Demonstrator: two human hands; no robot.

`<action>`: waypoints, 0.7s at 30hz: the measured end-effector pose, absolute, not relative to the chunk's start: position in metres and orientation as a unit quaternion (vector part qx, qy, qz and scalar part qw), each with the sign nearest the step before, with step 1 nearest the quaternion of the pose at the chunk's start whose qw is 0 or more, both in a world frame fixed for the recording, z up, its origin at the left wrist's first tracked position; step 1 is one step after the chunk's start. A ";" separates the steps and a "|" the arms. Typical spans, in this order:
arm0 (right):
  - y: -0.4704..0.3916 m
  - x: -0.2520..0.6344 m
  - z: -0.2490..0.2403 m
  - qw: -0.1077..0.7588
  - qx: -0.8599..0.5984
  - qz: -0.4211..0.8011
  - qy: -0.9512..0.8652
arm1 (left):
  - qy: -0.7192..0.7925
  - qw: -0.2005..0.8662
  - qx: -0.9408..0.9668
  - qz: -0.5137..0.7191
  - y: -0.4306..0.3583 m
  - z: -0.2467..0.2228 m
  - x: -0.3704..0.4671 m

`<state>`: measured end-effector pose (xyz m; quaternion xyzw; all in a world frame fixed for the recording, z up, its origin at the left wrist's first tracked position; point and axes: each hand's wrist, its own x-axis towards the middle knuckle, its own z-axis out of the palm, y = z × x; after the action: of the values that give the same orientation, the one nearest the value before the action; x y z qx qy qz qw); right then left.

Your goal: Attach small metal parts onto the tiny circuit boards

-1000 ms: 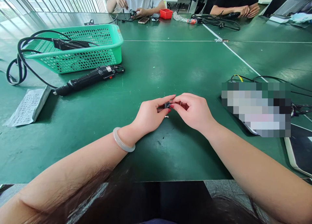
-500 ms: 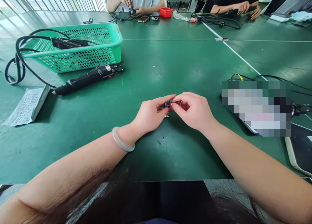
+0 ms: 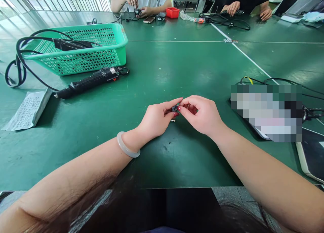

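Between the fingertips of my two hands is a small dark part point(image 3: 174, 108) with fine light marks, too small to name. My left hand point(image 3: 157, 120) pinches it between thumb and fingers. From the other side, my right hand point(image 3: 201, 113) is closed in a pinch at the part's right edge; whether it also grips something tiny is hidden. A tiny pale piece point(image 3: 173, 120) lies on the green table point(image 3: 162, 158) just below my left fingertips.
At the left stand a green basket point(image 3: 83, 66) with cables and a black electric screwdriver point(image 3: 88, 83) before it. A folded written paper point(image 3: 27, 109) lies nearby. A blurred-out item point(image 3: 267, 113) and a dark device point(image 3: 312, 152) are at right. Two people sit across the table.
The small dark part has turned slightly between my fingertips and shifted a little right. Across the table, the right-hand person's hands have moved apart.
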<state>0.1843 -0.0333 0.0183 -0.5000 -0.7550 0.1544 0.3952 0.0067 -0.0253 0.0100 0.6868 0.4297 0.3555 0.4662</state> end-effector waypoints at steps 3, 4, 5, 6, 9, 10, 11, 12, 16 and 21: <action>-0.034 0.185 0.018 0.398 -0.497 0.153 -0.756 | 0.435 0.458 0.692 0.351 -0.027 0.012 0.007; -0.034 0.185 0.018 0.397 -0.496 0.152 -0.757 | 0.436 0.455 0.693 0.351 -0.027 0.012 0.007; -0.033 0.185 0.017 0.396 -0.495 0.151 -0.758 | 0.437 0.454 0.692 0.351 -0.027 0.013 0.007; -0.033 0.185 0.017 0.396 -0.495 0.151 -0.759 | 0.438 0.456 0.691 0.351 -0.027 0.013 0.006; -0.033 0.185 0.017 0.397 -0.495 0.152 -0.757 | 0.439 0.463 0.684 0.353 -0.026 0.013 0.006; -0.033 0.185 0.017 0.399 -0.495 0.153 -0.757 | 0.438 0.465 0.683 0.355 -0.025 0.013 0.006; -0.033 0.185 0.017 0.402 -0.494 0.152 -0.756 | 0.436 0.467 0.681 0.357 -0.025 0.014 0.006; -0.033 0.184 0.016 0.404 -0.492 0.152 -0.756 | 0.435 0.469 0.679 0.360 -0.024 0.014 0.007; -0.033 0.184 0.016 0.418 -0.485 0.146 -0.754 | 0.433 0.486 0.663 0.369 -0.023 0.017 0.008; -0.034 0.184 0.017 0.425 -0.486 0.139 -0.750 | 0.414 0.530 0.638 0.376 -0.023 0.018 0.008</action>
<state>0.1839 -0.0341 0.0174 -0.4864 -0.7505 0.1389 0.4254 0.0080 -0.0226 0.0182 0.6376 0.4141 0.3759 0.5298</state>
